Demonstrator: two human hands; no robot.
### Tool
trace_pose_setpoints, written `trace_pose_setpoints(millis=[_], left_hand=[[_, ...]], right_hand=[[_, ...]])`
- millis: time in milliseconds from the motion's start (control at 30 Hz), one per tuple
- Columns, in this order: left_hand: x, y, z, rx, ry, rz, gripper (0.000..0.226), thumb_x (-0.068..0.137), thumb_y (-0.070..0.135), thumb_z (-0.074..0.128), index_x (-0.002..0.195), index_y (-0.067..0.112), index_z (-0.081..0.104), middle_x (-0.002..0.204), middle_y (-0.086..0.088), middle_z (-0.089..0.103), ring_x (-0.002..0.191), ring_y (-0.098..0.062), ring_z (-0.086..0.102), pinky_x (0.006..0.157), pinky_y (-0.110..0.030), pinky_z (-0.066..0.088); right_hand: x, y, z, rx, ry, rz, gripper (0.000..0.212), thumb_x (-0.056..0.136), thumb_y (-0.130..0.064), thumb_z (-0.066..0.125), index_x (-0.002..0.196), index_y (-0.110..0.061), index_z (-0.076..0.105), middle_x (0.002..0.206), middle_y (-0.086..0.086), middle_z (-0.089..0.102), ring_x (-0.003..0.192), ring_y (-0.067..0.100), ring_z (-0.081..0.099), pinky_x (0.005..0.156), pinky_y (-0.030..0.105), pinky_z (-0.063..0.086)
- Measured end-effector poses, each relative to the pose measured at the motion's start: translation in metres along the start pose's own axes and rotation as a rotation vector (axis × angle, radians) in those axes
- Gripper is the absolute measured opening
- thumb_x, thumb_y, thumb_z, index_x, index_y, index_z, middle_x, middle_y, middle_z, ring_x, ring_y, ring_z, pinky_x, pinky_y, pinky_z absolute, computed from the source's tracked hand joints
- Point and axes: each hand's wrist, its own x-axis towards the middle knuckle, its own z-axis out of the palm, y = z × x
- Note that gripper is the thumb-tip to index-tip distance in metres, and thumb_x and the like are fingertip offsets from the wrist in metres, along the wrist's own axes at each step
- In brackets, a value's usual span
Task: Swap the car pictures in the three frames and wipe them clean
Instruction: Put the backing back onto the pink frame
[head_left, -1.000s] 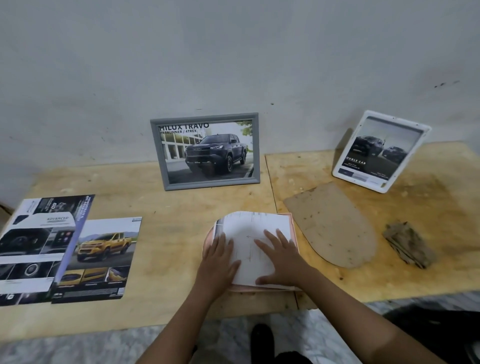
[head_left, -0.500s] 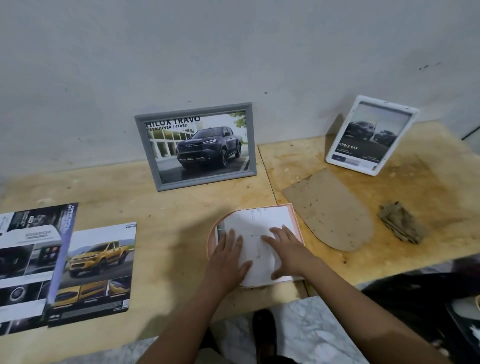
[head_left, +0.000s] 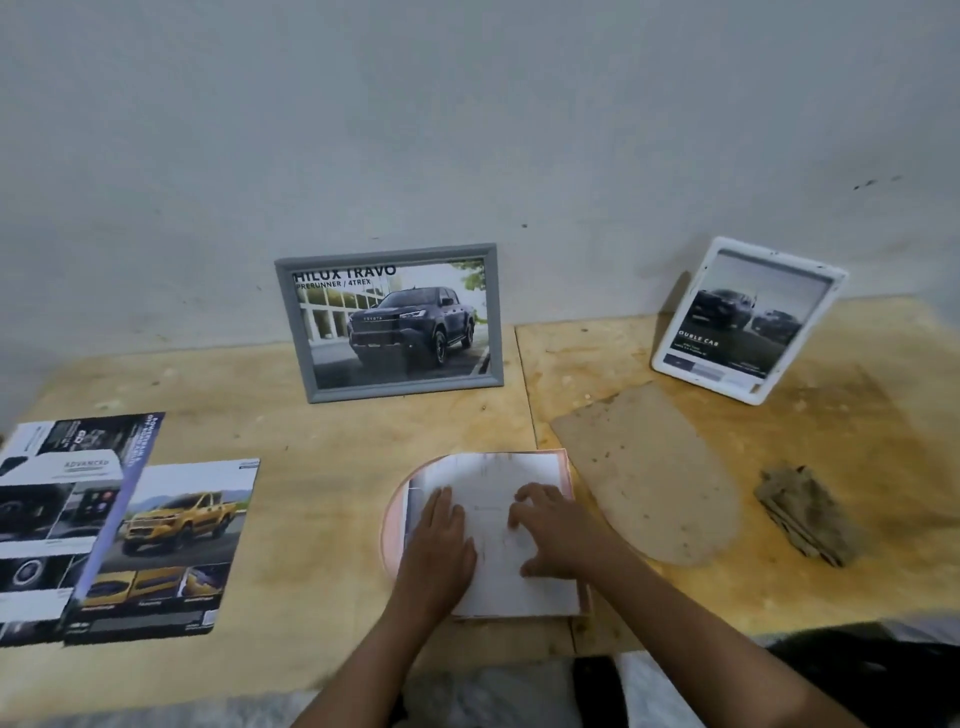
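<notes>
Left hand flat, palm down, fingers straight, right hand just beside it, fingers arched

Bare left grip and bare right grip on unsleeved forearms.

Dim, even indoor light; soft shadows fall behind the upright frames, slight motion blur, wide-angle bending at edges.

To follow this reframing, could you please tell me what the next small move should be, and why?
Probably the right hand reaches for the backing board beside it: the paper lies blank side up on the pink frame, uncovered.
</notes>
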Motion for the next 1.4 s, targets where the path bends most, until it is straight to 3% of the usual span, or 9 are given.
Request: trace_pose_setpoints(millis=[133, 300, 500, 567, 800, 900, 1000, 1233, 1400], left_hand=[[0.009, 0.047, 0.002, -0.197, 0.106, -0.227, 0.058, 0.097, 0.026, 0.039, 0.147, 0.009, 0.016, 0.157, -0.007, 0.012, 0.145, -0.02, 0.013, 0.116, -0.027, 0.015], [0.033, 0.134, 0.01, -0.343, 0.246, -0.176, 0.047, 0.096, 0.032, 0.043, 0.14, 0.02, 0.034, 0.146, 0.002, 0.035, 0.133, -0.014, 0.035, 0.105, -0.022, 0.032], [0.037, 0.227, 0.037, -0.674, 0.151, -0.342, 0.04, 0.091, 0.039, 0.05, 0.123, 0.022, 0.031, 0.123, 0.0, 0.04, 0.092, -0.004, 0.041, 0.068, -0.005, 0.035], [0.039, 0.241, 0.047, -0.653, 0.141, -0.433, 0.048, 0.088, 0.04, 0.054, 0.124, 0.02, 0.03, 0.123, -0.001, 0.037, 0.093, -0.005, 0.037, 0.075, -0.01, 0.039], [0.06, 0.235, 0.06, -0.518, 0.135, -0.609, 0.062, 0.076, 0.036, 0.072, 0.124, 0.013, 0.04, 0.127, -0.009, 0.042, 0.116, -0.023, 0.041, 0.094, -0.028, 0.042], [0.065, 0.23, 0.06, -0.732, 0.158, -0.626, 0.063, 0.071, 0.034, 0.077, 0.12, 0.013, 0.042, 0.118, -0.006, 0.047, 0.106, -0.021, 0.048, 0.085, -0.029, 0.047], [0.067, 0.232, 0.058, -1.016, 0.161, -0.589, 0.051, 0.072, 0.031, 0.077, 0.111, 0.012, 0.051, 0.105, -0.003, 0.059, 0.095, -0.019, 0.059, 0.071, -0.025, 0.053], [0.071, 0.242, 0.031, -1.626, 0.16, -0.494, 0.05, 0.071, 0.035, 0.069, 0.114, 0.012, 0.055, 0.111, -0.012, 0.06, 0.105, -0.03, 0.058, 0.088, -0.048, 0.053], [0.063, 0.252, 0.019, -1.85, 0.173, -0.385, 0.067, 0.066, 0.03, 0.075, 0.124, 0.012, 0.047, 0.119, -0.017, 0.057, 0.109, -0.033, 0.058, 0.091, -0.051, 0.051]], right_hand=[[-0.003, 0.047, -0.028, 0.052, 0.108, -0.125, 0.032, 0.085, -0.037, 0.061, 0.114, -0.024, 0.057, 0.133, -0.005, 0.042, 0.111, 0.012, 0.045, 0.09, 0.025, 0.041], [-0.009, 0.138, -0.053, 0.448, 0.256, 0.081, 0.022, 0.084, -0.014, 0.058, 0.105, -0.011, 0.062, 0.113, 0.006, 0.051, 0.107, 0.02, 0.049, 0.081, 0.021, 0.034], [-0.039, 0.224, -0.056, 0.594, 0.237, 0.645, 0.027, 0.085, -0.023, 0.056, 0.109, -0.013, 0.048, 0.121, 0.014, 0.039, 0.105, 0.028, 0.043, 0.082, 0.034, 0.04], [-0.042, 0.233, -0.055, 0.594, 0.173, 0.719, 0.032, 0.088, -0.031, 0.052, 0.113, -0.013, 0.045, 0.123, 0.014, 0.037, 0.109, 0.031, 0.041, 0.08, 0.036, 0.041], [-0.05, 0.242, -0.05, 0.844, 0.067, 0.69, 0.054, 0.089, -0.03, 0.057, 0.134, -0.007, 0.036, 0.121, 0.012, 0.053, 0.104, 0.025, 0.055, 0.072, 0.03, 0.047], [-0.052, 0.251, -0.051, 1.12, 0.09, 0.66, 0.048, 0.092, -0.027, 0.054, 0.134, -0.008, 0.042, 0.131, 0.012, 0.052, 0.114, 0.027, 0.052, 0.09, 0.038, 0.047], [-0.055, 0.251, -0.06, 1.13, 0.228, 0.69, 0.027, 0.09, -0.021, 0.049, 0.111, -0.004, 0.054, 0.112, 0.015, 0.057, 0.096, 0.024, 0.054, 0.081, 0.038, 0.045], [-0.065, 0.24, -0.09, 1.251, 0.437, 0.638, 0.011, 0.094, -0.018, 0.049, 0.092, -0.007, 0.052, 0.097, 0.012, 0.057, 0.083, 0.022, 0.054, 0.067, 0.035, 0.041], [-0.064, 0.203, -0.102, 1.504, 0.571, 0.494, 0.01, 0.095, -0.012, 0.049, 0.105, -0.008, 0.048, 0.098, 0.006, 0.059, 0.087, 0.02, 0.058, 0.068, 0.032, 0.048]])
